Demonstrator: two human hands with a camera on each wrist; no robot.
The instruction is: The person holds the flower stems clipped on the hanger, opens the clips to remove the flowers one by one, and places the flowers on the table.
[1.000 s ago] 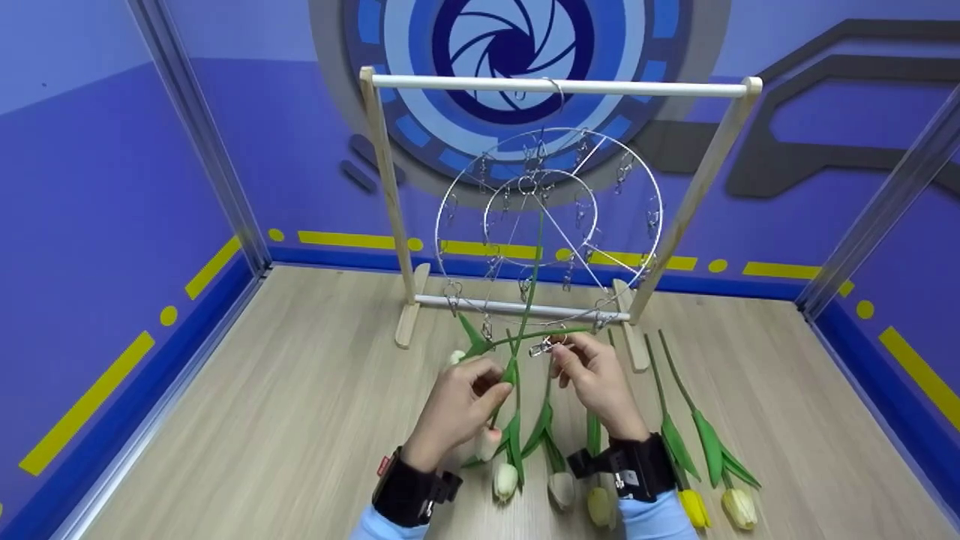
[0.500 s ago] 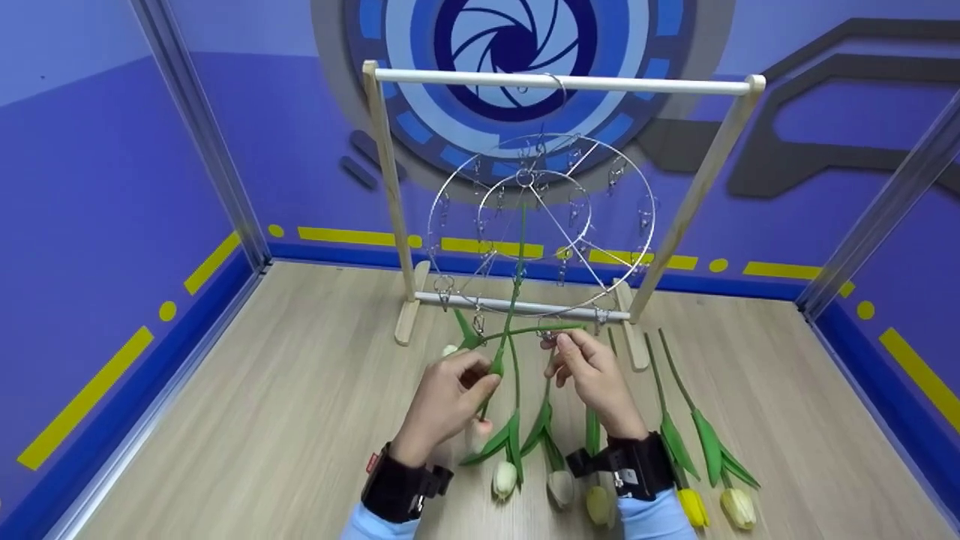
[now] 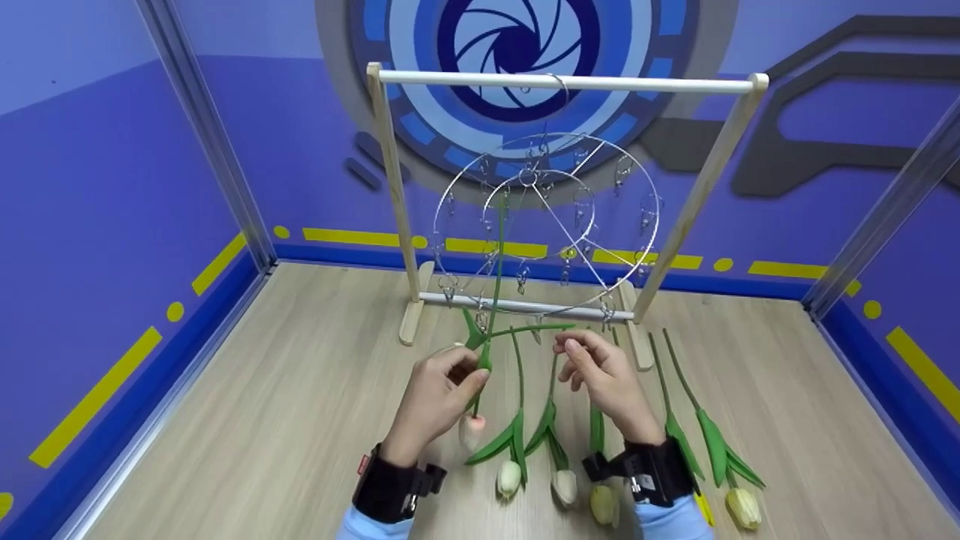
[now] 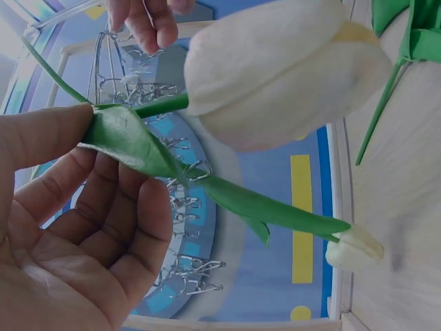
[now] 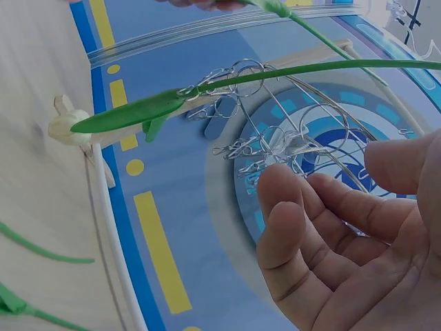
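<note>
My left hand [image 3: 450, 379] pinches the green stem of a pale pink tulip [image 3: 471, 431], whose bud hangs below the fist and whose stem rises to the wire rings. In the left wrist view its bud [image 4: 282, 69] fills the top, beside my thumb and fingers [image 4: 114, 162]. A second tulip [image 3: 525, 330] hangs sideways from a clip of the round wire clip hanger [image 3: 547, 225], with its white bud [image 3: 450, 347] by my left thumb. My right hand [image 3: 592, 360] hovers just right of that stem, fingers loosely curled and holding nothing [image 5: 344, 186].
The hanger hooks over the top bar of a wooden rack [image 3: 562, 82] at the back of the wood table. Several tulips [image 3: 564, 486] lie in a row between and right of my wrists, the rightmost [image 3: 742, 506] near the front edge. Blue walls close in the sides.
My right hand has let go of the clip and drawn slightly back. My left hand has shifted the held tulip to the left, its stem top now crossing the left part of the rings.
</note>
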